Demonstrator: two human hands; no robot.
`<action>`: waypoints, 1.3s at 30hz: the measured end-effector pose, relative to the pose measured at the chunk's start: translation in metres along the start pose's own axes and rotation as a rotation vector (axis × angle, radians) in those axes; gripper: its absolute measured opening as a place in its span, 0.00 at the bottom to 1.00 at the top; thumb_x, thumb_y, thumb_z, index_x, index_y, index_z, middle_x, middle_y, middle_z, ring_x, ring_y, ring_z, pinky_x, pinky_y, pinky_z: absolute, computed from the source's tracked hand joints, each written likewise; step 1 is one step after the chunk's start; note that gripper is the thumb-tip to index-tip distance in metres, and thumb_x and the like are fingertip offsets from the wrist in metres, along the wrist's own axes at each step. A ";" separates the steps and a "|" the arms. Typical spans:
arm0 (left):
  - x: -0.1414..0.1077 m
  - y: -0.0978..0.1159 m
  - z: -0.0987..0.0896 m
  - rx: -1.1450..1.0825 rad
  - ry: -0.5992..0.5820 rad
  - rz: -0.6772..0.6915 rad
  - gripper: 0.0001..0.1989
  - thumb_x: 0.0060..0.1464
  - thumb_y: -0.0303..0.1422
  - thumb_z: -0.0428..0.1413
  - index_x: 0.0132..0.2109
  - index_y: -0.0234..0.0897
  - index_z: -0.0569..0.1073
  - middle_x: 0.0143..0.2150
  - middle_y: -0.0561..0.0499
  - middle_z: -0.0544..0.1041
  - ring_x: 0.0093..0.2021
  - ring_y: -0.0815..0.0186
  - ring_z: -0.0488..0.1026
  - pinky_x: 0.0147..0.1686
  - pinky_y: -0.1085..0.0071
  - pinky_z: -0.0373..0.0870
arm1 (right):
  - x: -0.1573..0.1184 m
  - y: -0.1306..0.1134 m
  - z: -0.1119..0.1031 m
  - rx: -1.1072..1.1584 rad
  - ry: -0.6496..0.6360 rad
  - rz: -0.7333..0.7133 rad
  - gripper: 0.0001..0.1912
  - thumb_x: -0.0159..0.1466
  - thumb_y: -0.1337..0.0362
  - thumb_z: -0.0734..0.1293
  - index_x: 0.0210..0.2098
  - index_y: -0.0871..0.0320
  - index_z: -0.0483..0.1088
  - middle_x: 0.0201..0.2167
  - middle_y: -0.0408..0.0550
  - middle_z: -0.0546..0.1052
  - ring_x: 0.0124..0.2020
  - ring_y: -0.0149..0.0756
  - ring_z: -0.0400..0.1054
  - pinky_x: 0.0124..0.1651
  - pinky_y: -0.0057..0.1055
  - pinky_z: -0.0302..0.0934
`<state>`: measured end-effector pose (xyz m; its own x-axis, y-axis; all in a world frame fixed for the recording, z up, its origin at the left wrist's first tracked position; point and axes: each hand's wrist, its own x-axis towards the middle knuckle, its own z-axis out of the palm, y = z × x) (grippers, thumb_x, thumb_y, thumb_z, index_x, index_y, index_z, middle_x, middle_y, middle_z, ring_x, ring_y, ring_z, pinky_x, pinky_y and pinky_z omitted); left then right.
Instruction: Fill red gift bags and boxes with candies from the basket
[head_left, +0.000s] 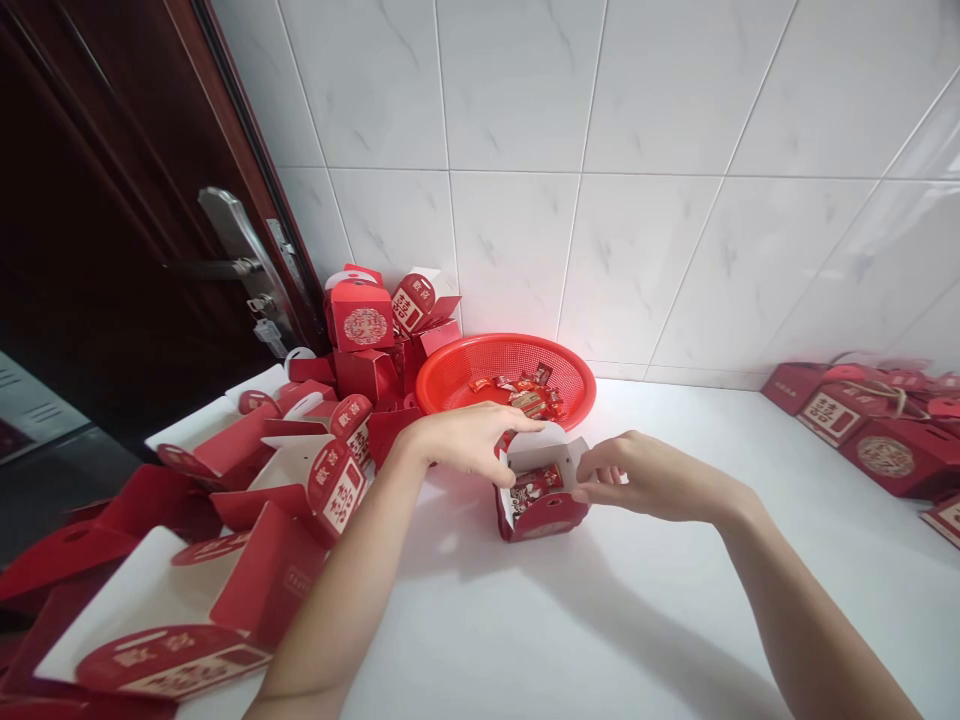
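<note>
Between my hands a small red box (544, 522) stands on the white table, its top open and wrapped sweets (534, 488) inside. My left hand (472, 440) reaches over the box's left and back side, thumb and fingers apart at the raised white flap. At the right side my right hand (622, 472) has its thumb and fingers pressed together on the box's side flap. Behind the box sits a red plastic basket (442, 375) with several wrapped sweets (531, 400) in it.
Many red boxes (277, 590) with open tops crowd the left, some stacked (364, 320) against the tiled wall. Closed red boxes (885, 455) stand at the right. A dark door (150, 150) with a metal handle is at the upper left.
</note>
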<state>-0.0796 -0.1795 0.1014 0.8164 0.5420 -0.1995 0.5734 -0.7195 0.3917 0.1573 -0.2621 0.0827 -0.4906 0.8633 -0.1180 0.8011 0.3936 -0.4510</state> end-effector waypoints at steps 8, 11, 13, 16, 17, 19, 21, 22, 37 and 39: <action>-0.001 -0.002 0.001 -0.052 -0.019 -0.025 0.42 0.48 0.37 0.61 0.70 0.47 0.61 0.63 0.49 0.71 0.60 0.54 0.67 0.52 0.67 0.66 | -0.003 0.004 -0.004 0.008 0.027 0.111 0.10 0.64 0.55 0.67 0.38 0.54 0.73 0.35 0.47 0.79 0.33 0.38 0.70 0.32 0.31 0.58; -0.001 -0.001 0.002 -0.059 -0.026 -0.045 0.43 0.48 0.41 0.62 0.70 0.46 0.59 0.60 0.49 0.72 0.61 0.54 0.66 0.52 0.67 0.66 | -0.001 0.008 -0.001 0.007 0.068 0.147 0.15 0.66 0.49 0.64 0.36 0.54 0.72 0.32 0.47 0.78 0.31 0.39 0.69 0.31 0.32 0.57; -0.001 0.000 0.003 -0.068 -0.026 -0.059 0.43 0.48 0.43 0.62 0.70 0.46 0.60 0.60 0.49 0.72 0.60 0.53 0.66 0.51 0.67 0.66 | 0.001 0.010 0.001 -0.008 0.110 0.146 0.23 0.70 0.45 0.56 0.30 0.54 0.69 0.27 0.46 0.75 0.28 0.37 0.67 0.30 0.33 0.54; -0.001 0.003 0.004 -0.062 -0.025 -0.068 0.41 0.50 0.45 0.62 0.70 0.46 0.61 0.60 0.49 0.71 0.60 0.53 0.65 0.50 0.67 0.66 | 0.003 0.012 0.004 -0.025 0.164 0.174 0.26 0.71 0.45 0.54 0.26 0.54 0.66 0.24 0.44 0.74 0.27 0.37 0.66 0.30 0.33 0.52; -0.001 0.005 0.004 -0.056 -0.026 -0.072 0.41 0.50 0.45 0.61 0.69 0.46 0.61 0.60 0.49 0.71 0.60 0.53 0.65 0.50 0.67 0.66 | 0.003 0.012 0.004 -0.013 0.163 0.191 0.24 0.70 0.45 0.57 0.28 0.54 0.67 0.25 0.44 0.75 0.28 0.37 0.67 0.31 0.33 0.53; -0.001 0.007 0.004 -0.045 -0.031 -0.081 0.40 0.50 0.45 0.61 0.70 0.46 0.61 0.59 0.49 0.71 0.60 0.53 0.65 0.50 0.67 0.66 | 0.002 0.012 0.003 0.030 0.128 0.200 0.18 0.66 0.45 0.63 0.35 0.52 0.71 0.31 0.44 0.77 0.32 0.39 0.70 0.32 0.32 0.56; -0.001 0.008 0.004 -0.042 -0.033 -0.092 0.40 0.51 0.46 0.60 0.69 0.45 0.61 0.58 0.48 0.71 0.59 0.54 0.66 0.49 0.68 0.66 | 0.000 0.013 0.000 0.066 0.072 0.171 0.19 0.62 0.45 0.68 0.45 0.51 0.72 0.36 0.45 0.79 0.36 0.41 0.71 0.34 0.32 0.58; -0.001 0.008 0.004 -0.046 -0.033 -0.097 0.40 0.51 0.46 0.60 0.69 0.46 0.61 0.58 0.48 0.71 0.58 0.54 0.67 0.48 0.68 0.66 | -0.002 0.013 -0.001 0.084 0.046 0.148 0.23 0.60 0.45 0.70 0.50 0.49 0.70 0.38 0.45 0.79 0.37 0.42 0.71 0.35 0.33 0.59; 0.020 0.031 0.028 0.019 0.104 -0.180 0.23 0.59 0.53 0.53 0.54 0.46 0.71 0.52 0.45 0.66 0.49 0.51 0.70 0.43 0.63 0.67 | -0.006 -0.001 0.010 0.124 0.108 0.005 0.32 0.58 0.54 0.74 0.60 0.45 0.63 0.50 0.48 0.76 0.45 0.44 0.71 0.43 0.37 0.65; 0.020 0.029 0.027 -0.005 0.091 -0.175 0.24 0.58 0.56 0.52 0.52 0.46 0.72 0.52 0.45 0.66 0.49 0.51 0.70 0.42 0.64 0.67 | -0.006 -0.002 0.009 0.126 0.101 -0.001 0.27 0.58 0.54 0.74 0.55 0.47 0.68 0.48 0.48 0.76 0.46 0.45 0.71 0.44 0.38 0.65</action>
<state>-0.0451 -0.2012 0.0847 0.6948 0.6957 -0.1826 0.7052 -0.6090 0.3631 0.1556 -0.2706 0.0765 -0.4497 0.8926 -0.0308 0.7481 0.3576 -0.5591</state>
